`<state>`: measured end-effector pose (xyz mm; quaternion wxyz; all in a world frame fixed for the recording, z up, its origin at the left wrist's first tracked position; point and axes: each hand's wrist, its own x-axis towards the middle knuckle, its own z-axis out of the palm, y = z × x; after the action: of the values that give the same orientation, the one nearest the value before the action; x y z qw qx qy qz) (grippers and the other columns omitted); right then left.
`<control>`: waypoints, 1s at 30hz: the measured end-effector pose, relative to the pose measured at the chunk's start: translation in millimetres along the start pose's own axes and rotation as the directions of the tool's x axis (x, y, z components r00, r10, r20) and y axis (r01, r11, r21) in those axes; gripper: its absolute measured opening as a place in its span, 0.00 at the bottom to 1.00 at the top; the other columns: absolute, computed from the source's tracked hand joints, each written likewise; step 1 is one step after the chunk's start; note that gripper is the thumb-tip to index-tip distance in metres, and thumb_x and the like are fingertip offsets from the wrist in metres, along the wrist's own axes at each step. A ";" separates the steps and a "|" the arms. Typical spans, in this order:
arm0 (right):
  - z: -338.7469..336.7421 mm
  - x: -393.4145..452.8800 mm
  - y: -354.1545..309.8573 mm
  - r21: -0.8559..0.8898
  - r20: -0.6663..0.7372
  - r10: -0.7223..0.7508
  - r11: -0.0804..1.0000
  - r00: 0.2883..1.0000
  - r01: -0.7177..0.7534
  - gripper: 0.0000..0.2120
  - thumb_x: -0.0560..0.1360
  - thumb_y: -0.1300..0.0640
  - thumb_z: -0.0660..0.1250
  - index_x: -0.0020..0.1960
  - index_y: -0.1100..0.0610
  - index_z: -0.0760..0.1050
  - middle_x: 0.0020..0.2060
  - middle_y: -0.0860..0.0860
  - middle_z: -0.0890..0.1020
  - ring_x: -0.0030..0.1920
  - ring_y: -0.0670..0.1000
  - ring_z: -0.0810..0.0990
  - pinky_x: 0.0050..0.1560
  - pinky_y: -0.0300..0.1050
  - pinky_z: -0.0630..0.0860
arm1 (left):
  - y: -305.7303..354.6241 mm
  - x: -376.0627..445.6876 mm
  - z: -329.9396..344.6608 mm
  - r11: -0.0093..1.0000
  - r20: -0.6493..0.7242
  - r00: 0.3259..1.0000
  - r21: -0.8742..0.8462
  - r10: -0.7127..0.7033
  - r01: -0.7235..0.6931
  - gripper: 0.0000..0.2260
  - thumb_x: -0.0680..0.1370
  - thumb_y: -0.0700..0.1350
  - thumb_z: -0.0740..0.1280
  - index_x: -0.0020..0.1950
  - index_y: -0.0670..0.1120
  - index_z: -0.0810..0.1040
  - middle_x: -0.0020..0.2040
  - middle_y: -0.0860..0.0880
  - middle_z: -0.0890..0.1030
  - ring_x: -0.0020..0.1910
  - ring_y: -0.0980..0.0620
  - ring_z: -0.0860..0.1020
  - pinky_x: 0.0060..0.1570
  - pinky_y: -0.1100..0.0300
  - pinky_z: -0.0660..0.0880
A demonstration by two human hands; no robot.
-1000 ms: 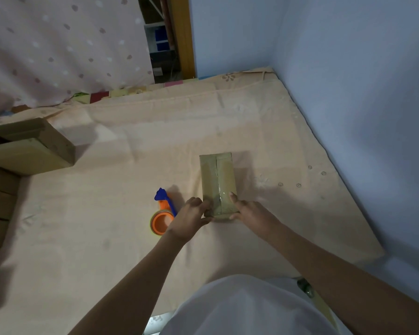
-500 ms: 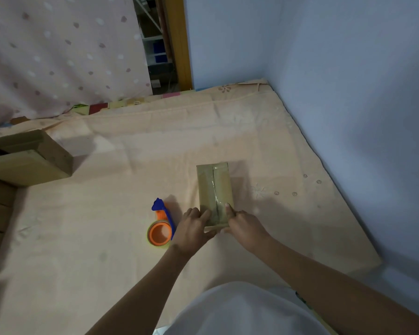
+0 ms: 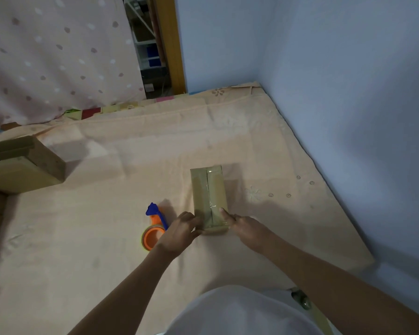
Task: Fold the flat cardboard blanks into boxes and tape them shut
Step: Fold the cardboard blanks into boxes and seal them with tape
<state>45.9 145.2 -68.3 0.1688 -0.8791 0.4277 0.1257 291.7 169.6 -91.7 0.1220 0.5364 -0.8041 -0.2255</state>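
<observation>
While both hands press on it, the box (image 3: 209, 197) lies on the peach sheet (image 3: 107, 189), long and flat, with shiny tape down its middle. At the box's near end, the left hand (image 3: 179, 232) curls its fingers on the left corner. The right hand (image 3: 246, 226) lays a straight finger on top of the box, by the tape; its other fingers are bent. Left of the box, behind the left hand, sits the tape roll (image 3: 153, 232). No writing shows on the box.
</observation>
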 end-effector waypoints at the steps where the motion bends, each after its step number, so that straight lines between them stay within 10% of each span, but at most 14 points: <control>1: -0.8 -1.0 1.6 -0.028 0.002 -0.005 1.000 1.000 0.005 0.39 0.76 0.72 0.54 0.82 0.57 0.40 0.68 0.63 0.72 0.58 0.64 0.77 0.56 0.55 0.72 | 0.0 -0.3 0.0 1.000 0.012 1.000 0.005 -0.012 0.012 0.06 0.79 0.46 0.69 0.50 0.44 0.77 0.47 0.46 0.77 0.48 0.49 0.73 0.46 0.61 0.66; 5: 4.8 -5.1 2.2 0.199 -0.095 0.034 0.980 0.995 -0.015 0.41 0.74 0.74 0.54 0.82 0.55 0.45 0.65 0.63 0.76 0.57 0.64 0.78 0.56 0.52 0.72 | -1.7 -1.5 -11.4 1.000 0.145 0.989 -0.003 -0.027 0.028 0.09 0.77 0.44 0.69 0.57 0.46 0.75 0.51 0.47 0.78 0.51 0.49 0.75 0.51 0.58 0.73; 8: 16.8 -7.5 -22.6 0.690 -0.224 0.438 0.702 0.871 -0.176 0.38 0.74 0.73 0.55 0.81 0.54 0.53 0.50 0.65 0.82 0.48 0.64 0.81 0.48 0.45 0.73 | -5.7 9.7 -35.3 0.995 0.155 0.988 0.096 -0.022 0.007 0.08 0.77 0.50 0.63 0.53 0.49 0.77 0.44 0.52 0.81 0.44 0.51 0.78 0.48 0.54 0.76; 11: 21.0 3.1 -47.5 0.892 0.323 0.765 -0.051 0.556 -0.448 0.21 0.77 0.66 0.57 0.71 0.65 0.67 0.49 0.65 0.79 0.44 0.65 0.81 0.51 0.55 0.79 | -12.1 48.5 -54.8 0.994 -0.124 0.990 0.077 -0.067 0.077 0.12 0.77 0.49 0.59 0.50 0.46 0.79 0.44 0.48 0.79 0.46 0.45 0.76 0.45 0.49 0.77; 13: 10.9 6.8 -65.9 0.757 0.639 0.490 -0.539 0.593 -0.370 0.06 0.79 0.68 0.55 0.52 0.67 0.70 0.43 0.66 0.76 0.39 0.64 0.80 0.54 0.66 0.77 | -13.7 85.6 -60.4 0.994 -0.158 0.985 0.074 -0.071 0.083 0.17 0.76 0.41 0.64 0.64 0.45 0.78 0.59 0.45 0.79 0.60 0.42 0.74 0.59 0.47 0.74; 14: 3.5 6.5 -71.7 0.721 0.649 0.420 -0.605 0.634 -0.337 0.05 0.79 0.69 0.54 0.49 0.67 0.69 0.43 0.68 0.76 0.44 0.67 0.81 0.57 0.67 0.76 | -12.7 102.4 -60.5 0.990 -0.086 0.991 0.089 -0.099 0.106 0.22 0.77 0.42 0.65 0.72 0.47 0.72 0.68 0.45 0.75 0.70 0.42 0.69 0.68 0.46 0.68; 17: -12.2 10.2 -71.2 0.743 0.568 0.391 -0.622 0.724 -0.247 0.08 0.81 0.69 0.55 0.48 0.65 0.72 0.60 0.77 0.74 0.67 0.70 0.73 0.68 0.61 0.70 | -9.1 130.3 -54.8 0.955 0.109 0.953 0.129 -0.282 0.268 0.30 0.81 0.52 0.61 0.81 0.53 0.54 0.80 0.45 0.57 0.79 0.43 0.52 0.77 0.42 0.49; 21: -13.1 18.1 -45.4 0.792 0.542 0.522 -0.578 0.658 -0.194 0.04 0.78 0.68 0.65 0.53 0.68 0.75 0.52 0.65 0.80 0.53 0.61 0.81 0.55 0.56 0.79 | -2.5 134.7 -55.8 0.927 0.126 0.923 0.144 -0.365 0.347 0.29 0.79 0.59 0.62 0.78 0.53 0.59 0.70 0.43 0.68 0.71 0.39 0.65 0.70 0.42 0.59; 25: -6.2 24.0 -14.7 0.900 0.406 0.769 -0.245 0.493 -0.360 0.07 0.75 0.58 0.72 0.40 0.61 0.81 0.42 0.60 0.85 0.46 0.61 0.85 0.47 0.58 0.83 | -6.8 115.9 -63.2 0.896 0.026 0.897 0.057 -0.442 0.440 0.23 0.80 0.52 0.63 0.74 0.49 0.67 0.62 0.41 0.76 0.63 0.40 0.73 0.61 0.50 0.68; 30: -29.9 37.3 2.8 0.868 0.185 0.819 0.123 0.543 -0.481 0.14 0.78 0.55 0.68 0.41 0.64 0.79 0.37 0.60 0.82 0.41 0.58 0.82 0.35 0.45 0.67 | -21.3 53.0 -55.0 0.778 0.112 0.807 -0.218 -0.580 0.589 0.31 0.76 0.54 0.71 0.76 0.51 0.63 0.49 0.43 0.81 0.49 0.44 0.78 0.44 0.56 0.72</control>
<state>68.4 105.0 -55.2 0.4234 -0.3894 0.7946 -0.1941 312.1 101.4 -56.9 0.0951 0.7358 -0.5665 -0.3586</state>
